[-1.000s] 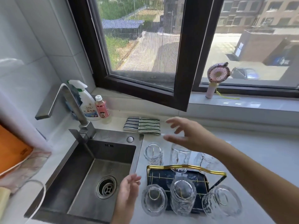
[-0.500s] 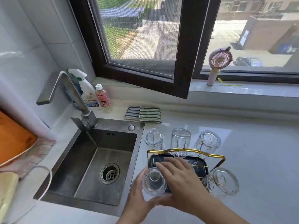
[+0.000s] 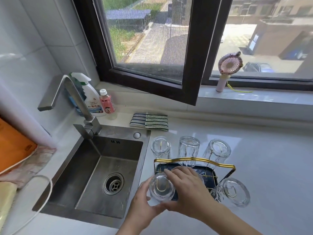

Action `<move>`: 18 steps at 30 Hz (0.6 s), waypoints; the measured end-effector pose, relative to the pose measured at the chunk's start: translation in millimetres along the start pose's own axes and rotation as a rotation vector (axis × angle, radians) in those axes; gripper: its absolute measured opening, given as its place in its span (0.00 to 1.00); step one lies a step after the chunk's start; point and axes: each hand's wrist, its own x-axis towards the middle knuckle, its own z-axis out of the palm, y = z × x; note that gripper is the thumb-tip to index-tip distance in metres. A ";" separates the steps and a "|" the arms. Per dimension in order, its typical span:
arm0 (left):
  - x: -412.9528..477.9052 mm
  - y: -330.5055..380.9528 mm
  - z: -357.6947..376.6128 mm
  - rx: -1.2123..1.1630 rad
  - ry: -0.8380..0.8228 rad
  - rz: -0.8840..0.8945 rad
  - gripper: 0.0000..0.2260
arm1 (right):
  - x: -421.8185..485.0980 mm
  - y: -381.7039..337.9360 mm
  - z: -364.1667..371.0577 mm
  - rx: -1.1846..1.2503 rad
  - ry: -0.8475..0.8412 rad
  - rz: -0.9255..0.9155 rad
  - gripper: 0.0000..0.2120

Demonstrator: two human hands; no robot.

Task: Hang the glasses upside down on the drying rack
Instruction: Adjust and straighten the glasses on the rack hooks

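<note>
1. At the far left, the spray bottle (image 3: 92,100) and small pink drink bottle (image 3: 106,104) behind the faucet (image 3: 74,99) carry printed labels, too small to read from here; the sink (image 3: 94,175) shows no legible brand.
2. The left hand (image 3: 144,202) cups the near-left glass (image 3: 161,186) from its sink side, fingers curled against the wall.
3. That glass sits upside down on its gold peg at the drying rack (image 3: 194,161), long axis upright, base toward me.
4. The right hand (image 3: 188,187) lies over the rack just right of it, fingers spread flat, thumb under the glass; whether it grips anything, I cannot tell.
5. Both hands flank this glass closely; four more glasses hang inverted, three behind, one (image 3: 232,192) right.
</note>
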 end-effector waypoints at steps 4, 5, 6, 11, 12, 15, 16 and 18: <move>2.2 -2.4 -0.4 0.004 -0.011 -0.036 0.36 | 1.8 0.6 -0.6 -0.003 -0.013 0.014 0.42; 2.0 -3.4 -0.3 0.000 -0.013 -0.035 0.35 | 2.1 0.7 -0.1 0.000 -0.015 0.017 0.42; 1.7 -4.4 -0.4 -0.003 -0.015 -0.034 0.35 | 2.3 0.4 0.2 0.004 -0.020 0.020 0.42; 1.4 -6.1 -0.8 -0.026 -0.030 -0.052 0.35 | 2.3 -0.9 1.6 0.014 -0.050 0.036 0.42; 1.5 -5.9 -1.0 -0.028 -0.034 -0.047 0.35 | 2.3 -0.8 1.7 0.010 -0.052 0.037 0.42; 1.6 -6.5 -0.9 -0.029 -0.038 -0.051 0.36 | 2.1 -1.2 2.0 0.009 -0.055 0.043 0.42; 1.5 -7.1 -0.5 -0.029 -0.036 -0.058 0.36 | 2.1 -1.6 1.7 0.012 -0.059 0.047 0.42; 1.0 -7.9 0.1 -0.025 -0.032 -0.070 0.34 | 1.7 -2.5 0.7 0.017 -0.065 0.053 0.42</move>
